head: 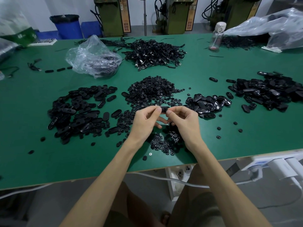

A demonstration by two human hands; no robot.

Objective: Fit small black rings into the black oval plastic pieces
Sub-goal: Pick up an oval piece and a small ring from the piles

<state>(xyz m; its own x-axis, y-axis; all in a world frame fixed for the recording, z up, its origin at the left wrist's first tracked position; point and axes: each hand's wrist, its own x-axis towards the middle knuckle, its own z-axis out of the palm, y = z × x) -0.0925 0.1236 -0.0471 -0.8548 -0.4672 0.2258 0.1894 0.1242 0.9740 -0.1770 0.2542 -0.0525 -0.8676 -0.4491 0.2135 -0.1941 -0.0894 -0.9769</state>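
Note:
Above the green table (49, 161), my left hand (146, 120) and my right hand (182, 119) together pinch one black oval plastic piece (164, 109) between thumbs and fingertips. Whether a ring sits in it is hidden by my fingers. A mound of small black rings (152, 89) lies just beyond my hands, and more rings (164, 143) are scattered under my wrists. A pile of oval pieces (78, 112) lies to the left, a smaller pile (206, 104) to the right.
A larger heap of oval parts (270, 90) sits far right. Behind are a tangle of black cables (155, 53), a clear plastic bag (93, 58) and a water bottle (217, 36). Loose rings (218, 128) dot the table on the right. The table edge runs close to my body.

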